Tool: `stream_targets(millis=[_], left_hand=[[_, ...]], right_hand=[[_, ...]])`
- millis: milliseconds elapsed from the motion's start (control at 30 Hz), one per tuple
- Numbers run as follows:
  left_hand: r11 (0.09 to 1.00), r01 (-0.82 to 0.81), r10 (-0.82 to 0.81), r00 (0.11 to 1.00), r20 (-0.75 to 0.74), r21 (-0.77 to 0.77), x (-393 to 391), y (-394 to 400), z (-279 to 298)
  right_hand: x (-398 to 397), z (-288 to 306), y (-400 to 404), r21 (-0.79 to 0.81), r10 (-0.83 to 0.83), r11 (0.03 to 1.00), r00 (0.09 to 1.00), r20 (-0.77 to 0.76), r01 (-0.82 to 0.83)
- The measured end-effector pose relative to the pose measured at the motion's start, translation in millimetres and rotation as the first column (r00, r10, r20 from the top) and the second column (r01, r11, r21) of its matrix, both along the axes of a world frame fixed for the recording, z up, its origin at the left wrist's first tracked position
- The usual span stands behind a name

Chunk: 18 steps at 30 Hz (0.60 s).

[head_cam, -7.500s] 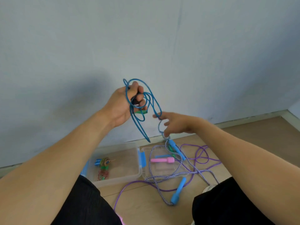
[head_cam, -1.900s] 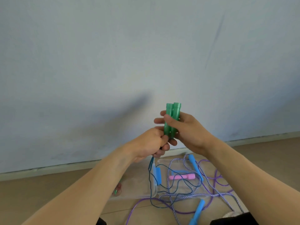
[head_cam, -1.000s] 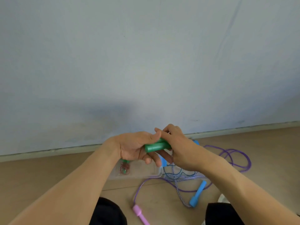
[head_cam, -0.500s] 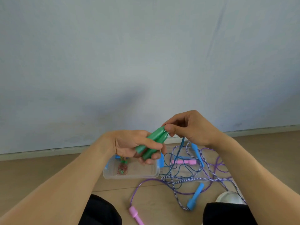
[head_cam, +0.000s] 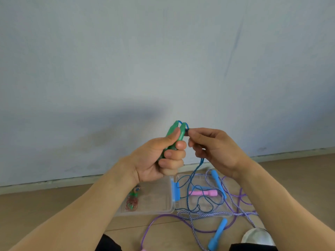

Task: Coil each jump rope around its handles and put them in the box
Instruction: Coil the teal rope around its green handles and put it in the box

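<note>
Knees in dark cloth sit nearest, at the bottom edge, and just beyond them lie the ropes waiting their turn. A blue handle (head_cam: 217, 234) of the striped rope (head_cam: 192, 230) rests on the wooden floor (head_cam: 54, 205) in front of the box (head_cam: 145, 209), and the purple rope (head_cam: 154, 221) loops along the box's front. This clear box stands open, its lid (head_cam: 183, 178) folded out to the right with a pink handle (head_cam: 203, 192) and a second blue handle (head_cam: 218, 182) lying on it. Inside the box, at its left end, sits a small coiled bundle (head_cam: 132, 201), probably a rope already stowed.

Above the box, both hands work the blue rope (head_cam: 190, 192). The left hand (head_cam: 159, 160) has its fingers curled tight around the two green handles (head_cam: 178, 134), thumb pressed along them, holding them side by side and pointing up so they form one core to wind on. The right hand (head_cam: 215, 151), just right of the handles, pinches the thin cord near their tips, likely to lead the first turn around. From there the cord hangs slack down onto the lid, tangled among the other ropes, so almost all of it seems not yet wound. The cord is thin and limp, the handles smooth, tapered plastic.

Behind everything stands a plain pale wall (head_cam: 163, 60).
</note>
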<state>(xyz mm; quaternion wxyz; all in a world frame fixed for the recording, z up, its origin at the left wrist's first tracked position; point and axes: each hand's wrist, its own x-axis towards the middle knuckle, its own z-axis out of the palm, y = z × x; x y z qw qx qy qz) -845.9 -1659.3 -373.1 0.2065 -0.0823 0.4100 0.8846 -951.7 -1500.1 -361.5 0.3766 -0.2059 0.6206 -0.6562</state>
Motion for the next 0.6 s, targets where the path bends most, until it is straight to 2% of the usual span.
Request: stream_targets(millis=[67,133,167,233,300,333,400,433,467,533,600], left_hand=[[0.993,-0.088,0.092,0.994,0.055,-0.072,-5,2,0],[0.955,-0.111,0.137,0.987,0.078,-0.276,-8,2,-4],[0.908,-0.094,0.135,0.988,0.073,-0.408,-9,2,-8],[0.810,-0.073,0.123,0.991,0.048,-0.583,-9,6,-15],[0.712,-0.090,0.155,0.988,0.030,-0.697,-11,11,-24],[0.612,-0.081,0.159,0.987,0.022,-0.786,-13,13,-28],[0.295,-0.009,0.083,0.996,0.016,-0.956,-18,15,-37],[0.127,0.046,0.035,0.998,0.051,-0.991,-19,17,-42],[-0.002,0.105,-0.006,0.994,0.105,-0.994,-19,20,-47],[-0.166,0.220,-0.120,0.963,0.242,-0.961,-17,31,-56],[-0.236,0.301,-0.217,0.911,0.352,-0.924,-16,40,-63]], right_hand=[[8,-6,-6,0.109,-0.060,0.990,0.973,-0.224,0.086],[13,-14,-8,0.250,0.013,0.958,0.855,-0.519,0.137],[15,-18,-8,0.323,0.092,0.935,0.783,-0.615,0.144],[18,-25,-8,0.448,0.230,0.879,0.679,-0.697,0.162],[21,-28,-9,0.560,0.360,0.811,0.610,-0.706,0.170],[22,-30,-10,0.619,0.438,0.769,0.574,-0.692,0.160],[26,-32,-10,0.721,0.590,0.680,0.485,-0.645,0.132],[28,-33,-9,0.757,0.644,0.642,0.453,-0.616,0.117],[30,-32,-7,0.790,0.692,0.606,0.427,-0.581,0.094],[31,-31,-2,0.842,0.774,0.536,0.368,-0.515,0.051],[29,-30,2,0.858,0.808,0.511,0.317,-0.496,0.041]])
